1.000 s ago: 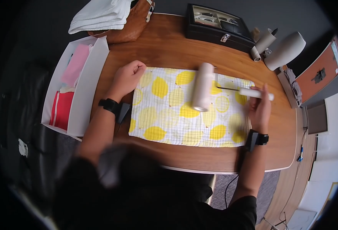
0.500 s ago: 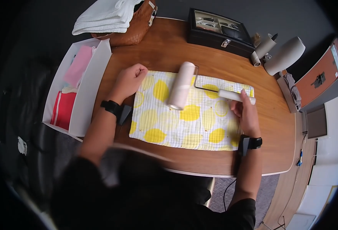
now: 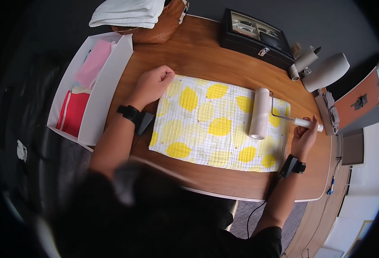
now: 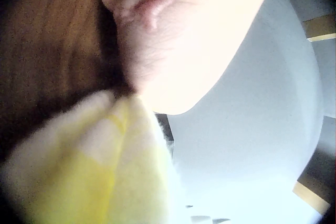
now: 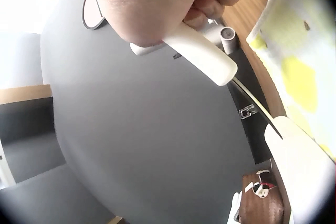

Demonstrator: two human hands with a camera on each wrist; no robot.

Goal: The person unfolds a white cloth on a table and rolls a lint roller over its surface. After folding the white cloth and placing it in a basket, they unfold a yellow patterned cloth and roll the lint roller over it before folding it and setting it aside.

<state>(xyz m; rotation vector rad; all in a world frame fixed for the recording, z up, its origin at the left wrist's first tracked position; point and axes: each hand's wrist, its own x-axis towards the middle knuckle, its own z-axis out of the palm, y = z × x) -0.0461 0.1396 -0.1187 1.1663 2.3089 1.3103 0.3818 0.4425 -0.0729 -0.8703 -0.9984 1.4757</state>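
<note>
A folded white cloth with yellow lemons lies flat on the wooden table. At its far left corner my left hand pinches the fabric. The left wrist view shows the cloth gathered into folds at the fingers. My right hand grips the white handle of a lint roller, fingers curled round it. The roller's pale cylinder lies over the right part of the cloth, joined to the handle by a bent metal rod. In the right wrist view the hand wraps the handle.
Left of the cloth stands a white box with pink and red folded fabrics. Behind it, white cloths sit on a brown leather bag. A black display case and a pale vase stand along the back.
My right hand first moved the lint roller left across the cloth, then back right to the cloth's right part. The left hand has kept its hold on the corner.
</note>
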